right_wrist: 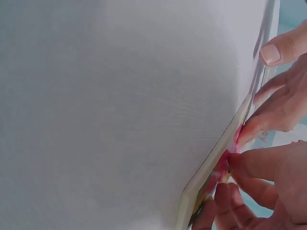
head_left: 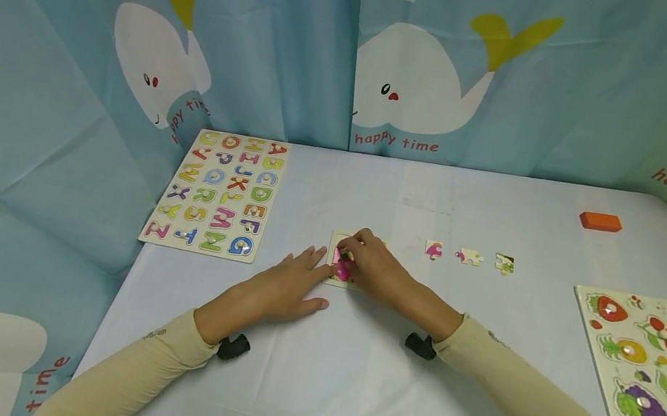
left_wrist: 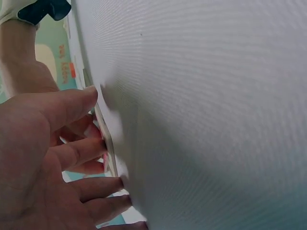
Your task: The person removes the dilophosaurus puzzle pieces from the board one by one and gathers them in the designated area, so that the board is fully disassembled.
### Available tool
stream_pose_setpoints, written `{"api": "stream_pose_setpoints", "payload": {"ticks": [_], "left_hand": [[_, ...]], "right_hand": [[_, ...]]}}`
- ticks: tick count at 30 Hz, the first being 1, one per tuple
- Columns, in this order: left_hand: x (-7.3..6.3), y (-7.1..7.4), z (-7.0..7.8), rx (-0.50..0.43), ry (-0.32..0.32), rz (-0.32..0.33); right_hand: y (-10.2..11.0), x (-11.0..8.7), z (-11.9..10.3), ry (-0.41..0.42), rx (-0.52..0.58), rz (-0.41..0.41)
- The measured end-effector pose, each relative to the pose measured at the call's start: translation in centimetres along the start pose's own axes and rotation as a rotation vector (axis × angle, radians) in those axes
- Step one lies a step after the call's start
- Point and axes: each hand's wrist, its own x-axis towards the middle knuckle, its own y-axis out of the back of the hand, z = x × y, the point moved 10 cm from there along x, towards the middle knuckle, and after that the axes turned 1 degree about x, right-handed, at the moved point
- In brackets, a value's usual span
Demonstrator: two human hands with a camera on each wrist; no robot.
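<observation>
Right hand (head_left: pixel 378 267) pinched piece (head_left: pixel 344 256) at puzzle (head_left: pixel 336 238), likely fitting it — left hand (head_left: pixel 286 286) puzzle's left, fingers apart — careful pressing probably needed.

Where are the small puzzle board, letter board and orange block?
Small puzzle board (right_wrist: pixel 190 195): right wrist view, pale rim near the corner.
Letter board (head_left: pixel 219 187): head view, bare surface near its middle.
Orange block (head_left: pixel 600 222): head view, middle of its visible surface.

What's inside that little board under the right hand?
Pink shapes show inside the little board. The right hand covers most of its right side, so what lies there can't be seen.
</observation>
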Motion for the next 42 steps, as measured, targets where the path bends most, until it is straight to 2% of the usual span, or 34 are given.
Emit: {"api": "stream_pose_setpoints", "payload": {"ticks": [10, 15, 18, 21, 24, 30, 35, 42], "left_hand": [[0.1, -0.2, -0.2, 0.017, 0.011, -0.004], [0.1, -0.3, -0.3, 0.022, 0.03, -0.013], [0.1, -0.3, -0.3, 0.018, 0.04, -0.016], [0.1, -0.3, -0.3, 0.016, 0.038, -0.013], [0.1, -0.3, -0.3, 0.018, 0.033, -0.013], [0.1, -0.3, -0.2, 0.007, 0.034, -0.018], [0.1, -0.4, -0.2, 0.005, 0.032, -0.019], [0.1, -0.3, -0.1, -0.001, 0.026, -0.01]], "right_hand": [[0.1, 0.0, 0.9, -0.044, 0.094, 0.02], [0.7, -0.1, 1.1, -0.071, 0.114, 0.041], [1.1, -0.1, 1.1, -0.059, 0.142, 0.051], [1.5, -0.2, 1.4, -0.077, 0.19, 0.036], [2.2, -0.5, 2.5, -0.139, 0.228, 0.016], [4.3, -1.7, 5.5, -0.268, 0.222, 0.018], [6.5, -3.5, 8.0, -0.325, 0.224, 0.02], [8.4, -6.4, 11.3, -0.405, 0.203, -0.025]]}}
